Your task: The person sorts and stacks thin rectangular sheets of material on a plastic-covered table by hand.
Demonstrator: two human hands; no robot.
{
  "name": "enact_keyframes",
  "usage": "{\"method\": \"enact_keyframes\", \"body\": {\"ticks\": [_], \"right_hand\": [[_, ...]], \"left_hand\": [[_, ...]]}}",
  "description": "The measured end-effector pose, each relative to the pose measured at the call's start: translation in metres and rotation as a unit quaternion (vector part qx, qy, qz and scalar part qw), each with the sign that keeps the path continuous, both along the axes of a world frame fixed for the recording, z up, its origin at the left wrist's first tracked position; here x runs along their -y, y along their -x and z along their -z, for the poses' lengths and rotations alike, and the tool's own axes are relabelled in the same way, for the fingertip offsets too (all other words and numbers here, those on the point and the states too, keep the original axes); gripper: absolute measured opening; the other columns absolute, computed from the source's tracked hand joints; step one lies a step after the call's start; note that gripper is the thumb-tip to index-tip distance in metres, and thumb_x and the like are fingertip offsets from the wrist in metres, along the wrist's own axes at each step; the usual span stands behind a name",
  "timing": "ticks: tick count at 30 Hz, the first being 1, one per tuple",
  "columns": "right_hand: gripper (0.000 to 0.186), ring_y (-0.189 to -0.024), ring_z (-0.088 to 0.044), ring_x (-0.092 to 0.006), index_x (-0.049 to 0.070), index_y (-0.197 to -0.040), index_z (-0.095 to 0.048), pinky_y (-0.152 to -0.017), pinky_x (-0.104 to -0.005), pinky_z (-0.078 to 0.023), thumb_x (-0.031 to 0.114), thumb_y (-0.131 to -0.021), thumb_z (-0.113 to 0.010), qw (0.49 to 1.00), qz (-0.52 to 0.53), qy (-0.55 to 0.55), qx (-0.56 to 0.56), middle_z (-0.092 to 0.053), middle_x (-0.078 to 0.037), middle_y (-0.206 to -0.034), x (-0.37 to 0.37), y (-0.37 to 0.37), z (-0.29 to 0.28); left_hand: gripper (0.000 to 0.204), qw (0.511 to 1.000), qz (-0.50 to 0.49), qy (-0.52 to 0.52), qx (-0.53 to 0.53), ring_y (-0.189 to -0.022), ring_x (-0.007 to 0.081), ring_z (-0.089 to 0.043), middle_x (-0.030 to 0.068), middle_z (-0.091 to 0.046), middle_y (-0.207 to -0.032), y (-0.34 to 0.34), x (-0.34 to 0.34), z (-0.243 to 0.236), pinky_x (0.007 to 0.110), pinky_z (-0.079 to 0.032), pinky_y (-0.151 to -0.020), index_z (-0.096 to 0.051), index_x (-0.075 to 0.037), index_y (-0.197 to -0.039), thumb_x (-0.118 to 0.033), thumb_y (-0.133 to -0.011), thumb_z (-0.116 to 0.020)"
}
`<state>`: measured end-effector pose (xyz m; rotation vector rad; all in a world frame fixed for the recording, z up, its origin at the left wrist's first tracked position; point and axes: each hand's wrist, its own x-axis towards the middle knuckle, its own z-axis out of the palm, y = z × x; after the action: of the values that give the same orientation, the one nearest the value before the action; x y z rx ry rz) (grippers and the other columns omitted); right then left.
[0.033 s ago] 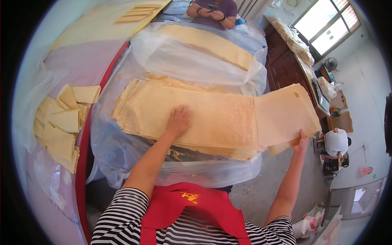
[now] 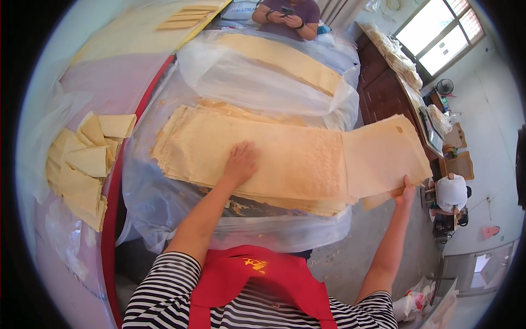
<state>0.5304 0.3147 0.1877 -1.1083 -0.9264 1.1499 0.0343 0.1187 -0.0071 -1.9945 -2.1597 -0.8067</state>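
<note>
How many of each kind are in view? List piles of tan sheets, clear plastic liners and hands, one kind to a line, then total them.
Piles of tan sheets: 4 (stack under the left hand at, rear stack, cut pieces, strips)
Clear plastic liners: 2 ()
Hands: 4 (left hand, right hand, another person's two)
Total: 10

A stack of thin tan sheets (image 2: pixel 274 159) is lying flat across the middle of the frame on clear plastic, its edges ragged and flaking. Its top sheet (image 2: pixel 383 156), pale and smooth with a small hole, is lifting off the stack's right end, overhanging toward centre right.
</note>
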Motion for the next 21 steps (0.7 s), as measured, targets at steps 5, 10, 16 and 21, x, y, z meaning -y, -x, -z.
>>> {"method": "enact_keyframes", "body": {"ticks": [5, 10, 16, 21], "right_hand": [[0.036, -0.099, -0.059, -0.0273, 0.005, -0.124, -0.045, -0.079, -0.0437, -0.051, 0.011, -0.089, -0.052, 1.0, -0.007, 0.01, 0.001, -0.058, -0.01, -0.112, -0.003, -0.014, -0.013], [0.034, -0.097, -0.059, -0.0273, 0.005, -0.122, -0.046, -0.077, -0.0448, -0.051, 0.012, -0.089, -0.052, 1.0, 0.012, -0.015, 0.023, -0.058, -0.009, -0.11, -0.022, -0.057, -0.03], [0.033, -0.097, -0.058, -0.0282, 0.006, -0.121, -0.048, -0.077, -0.0468, -0.051, 0.014, -0.089, -0.054, 0.997, 0.072, 0.014, -0.016, -0.058, -0.009, -0.11, -0.017, -0.141, -0.063], [0.035, -0.095, -0.058, -0.0241, 0.001, -0.12, -0.05, -0.077, -0.0401, -0.05, 0.018, -0.089, -0.056, 0.992, 0.054, -0.07, 0.094, -0.058, -0.009, -0.11, 0.012, -0.108, -0.068]], "left_hand": [[0.047, 1.0, 0.002, -0.014, 0.01, -0.128, 0.0267, -0.031, 0.0096, -0.039, -0.136, 0.0, 0.004, 0.001, 0.046, -0.019, -0.108, -0.048, -0.016, -0.124, -0.028, -0.079, -0.053], [0.046, 1.0, -0.001, -0.008, 0.01, -0.128, 0.0267, -0.031, 0.0095, -0.04, -0.135, 0.002, 0.01, -0.001, 0.045, -0.02, -0.107, -0.05, -0.015, -0.123, -0.028, -0.08, -0.053], [0.041, 1.0, 0.004, -0.004, 0.025, -0.125, 0.0276, -0.035, 0.0105, -0.044, -0.131, -0.003, 0.005, -0.014, 0.044, -0.025, -0.104, -0.053, -0.012, -0.118, -0.026, -0.08, -0.054], [0.019, 0.985, -0.083, -0.103, 0.111, -0.098, 0.0311, -0.052, 0.0134, -0.057, -0.1, 0.034, -0.029, 0.015, 0.043, -0.041, -0.086, -0.056, -0.006, -0.094, -0.015, -0.079, -0.049]]}}
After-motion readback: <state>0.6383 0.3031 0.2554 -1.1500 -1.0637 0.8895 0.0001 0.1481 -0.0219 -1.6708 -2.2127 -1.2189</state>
